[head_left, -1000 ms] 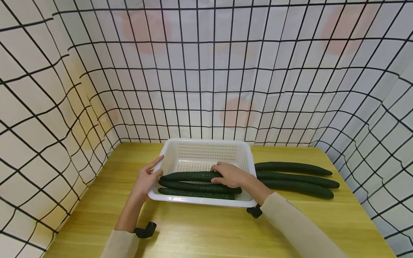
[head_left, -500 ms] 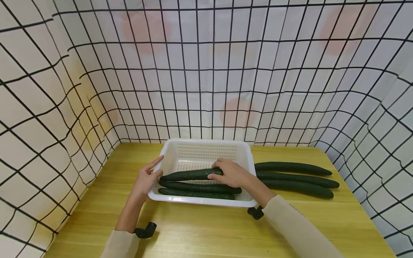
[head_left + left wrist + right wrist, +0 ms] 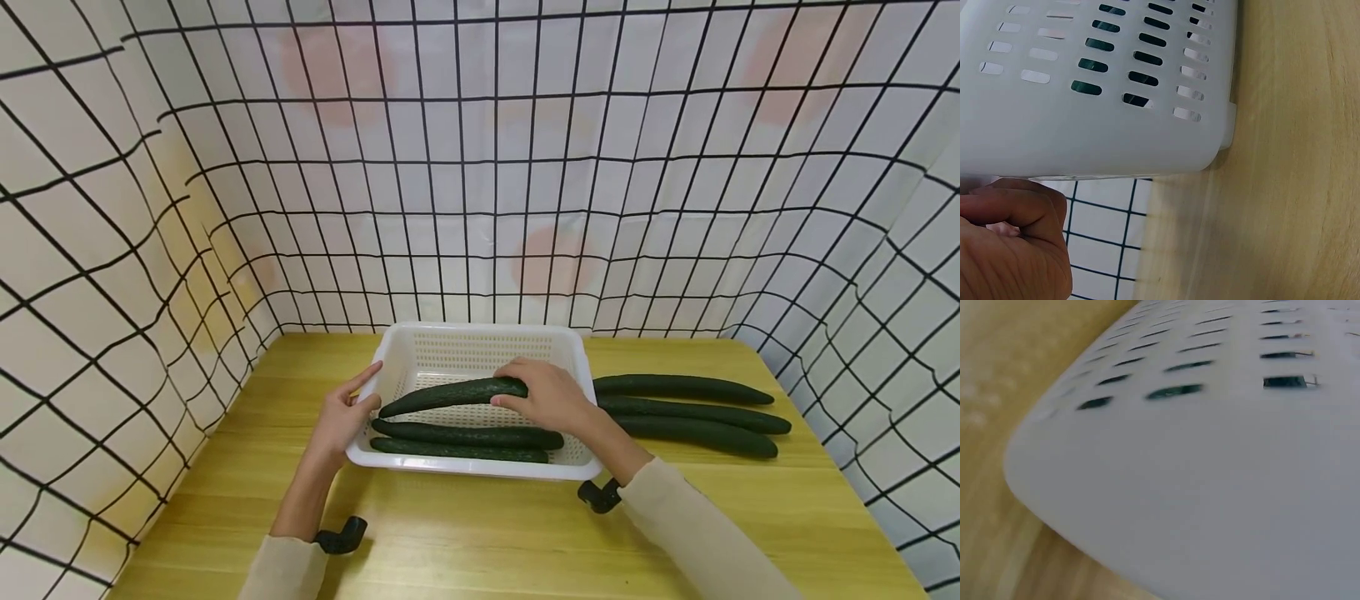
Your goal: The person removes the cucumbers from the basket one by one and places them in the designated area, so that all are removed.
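A white perforated plastic basket (image 3: 472, 468) stands on the table. My left hand (image 3: 339, 421) grips its left rim, thumb over the edge; in the left wrist view, that hand (image 3: 1016, 244) shows curled fingers beside the basket wall (image 3: 1104, 140). With my right hand (image 3: 551, 398) I hold the right end of a dark green cucumber (image 3: 446, 395) inside the basket. Its left end points down toward the basket's left side. Two more cucumbers, one behind (image 3: 468, 435) and one in front (image 3: 457, 451), lie along the basket's near side. The basket wall (image 3: 1179, 481) hides my right hand in the right wrist view.
On the wooden table (image 3: 465, 542), three more cucumbers (image 3: 690, 387) lie side by side just right of the basket. Black wire grid (image 3: 495, 212) over pale cloth encloses the back and both sides. A dark wrist camera (image 3: 341, 536) sits at my left wrist.
My right hand has raised the cucumber's right end and shifted it toward the back of the basket, widening the gap to the other two. The left hand stays on the rim.
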The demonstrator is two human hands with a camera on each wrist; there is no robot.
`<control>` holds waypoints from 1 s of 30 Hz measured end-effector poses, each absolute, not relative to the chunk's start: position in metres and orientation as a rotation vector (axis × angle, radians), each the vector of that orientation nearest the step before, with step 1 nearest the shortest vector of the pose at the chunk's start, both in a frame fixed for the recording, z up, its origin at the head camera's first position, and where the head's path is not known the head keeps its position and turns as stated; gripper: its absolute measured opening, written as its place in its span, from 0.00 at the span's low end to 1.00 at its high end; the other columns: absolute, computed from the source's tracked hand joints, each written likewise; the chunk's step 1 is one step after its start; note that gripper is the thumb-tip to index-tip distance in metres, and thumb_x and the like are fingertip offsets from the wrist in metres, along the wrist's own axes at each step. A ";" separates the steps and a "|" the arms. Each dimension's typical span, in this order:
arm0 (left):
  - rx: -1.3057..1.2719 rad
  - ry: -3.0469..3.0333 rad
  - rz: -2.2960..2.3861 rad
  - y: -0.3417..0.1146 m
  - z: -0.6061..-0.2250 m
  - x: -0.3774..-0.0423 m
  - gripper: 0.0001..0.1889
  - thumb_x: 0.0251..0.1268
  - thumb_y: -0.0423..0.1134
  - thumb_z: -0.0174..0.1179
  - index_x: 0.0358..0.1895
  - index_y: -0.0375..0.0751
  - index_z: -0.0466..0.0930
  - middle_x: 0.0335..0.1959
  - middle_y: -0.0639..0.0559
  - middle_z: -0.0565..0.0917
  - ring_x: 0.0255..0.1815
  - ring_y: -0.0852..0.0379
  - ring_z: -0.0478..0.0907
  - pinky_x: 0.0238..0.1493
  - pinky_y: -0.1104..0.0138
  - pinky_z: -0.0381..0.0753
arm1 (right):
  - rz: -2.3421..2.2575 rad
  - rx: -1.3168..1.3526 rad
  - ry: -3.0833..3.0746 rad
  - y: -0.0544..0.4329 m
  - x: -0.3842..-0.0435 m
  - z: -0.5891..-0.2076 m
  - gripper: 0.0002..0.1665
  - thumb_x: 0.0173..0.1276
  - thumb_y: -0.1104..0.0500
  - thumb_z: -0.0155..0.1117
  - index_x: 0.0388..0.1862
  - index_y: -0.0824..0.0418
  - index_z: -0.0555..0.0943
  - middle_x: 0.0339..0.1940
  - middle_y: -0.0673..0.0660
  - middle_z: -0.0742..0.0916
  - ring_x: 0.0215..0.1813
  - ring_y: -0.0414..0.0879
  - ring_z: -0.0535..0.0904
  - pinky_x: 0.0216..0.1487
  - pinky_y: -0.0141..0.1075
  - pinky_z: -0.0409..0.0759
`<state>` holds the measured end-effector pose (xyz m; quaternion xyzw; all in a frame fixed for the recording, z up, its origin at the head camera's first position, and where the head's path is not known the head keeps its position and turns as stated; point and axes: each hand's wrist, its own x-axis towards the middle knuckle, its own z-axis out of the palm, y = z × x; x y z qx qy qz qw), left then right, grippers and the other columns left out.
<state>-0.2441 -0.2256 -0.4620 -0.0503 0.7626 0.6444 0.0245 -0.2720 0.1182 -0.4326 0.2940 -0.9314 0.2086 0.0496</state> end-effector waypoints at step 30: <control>0.036 2.309 1.918 -0.238 -0.461 -0.244 0.34 0.76 0.35 0.56 0.81 0.61 0.60 0.72 0.28 0.68 0.62 0.37 0.73 0.43 0.58 0.85 | 0.799 0.750 -2.786 0.206 -0.251 -0.413 0.29 0.69 0.44 0.71 0.66 0.53 0.82 0.67 0.58 0.83 0.68 0.60 0.77 0.64 0.60 0.76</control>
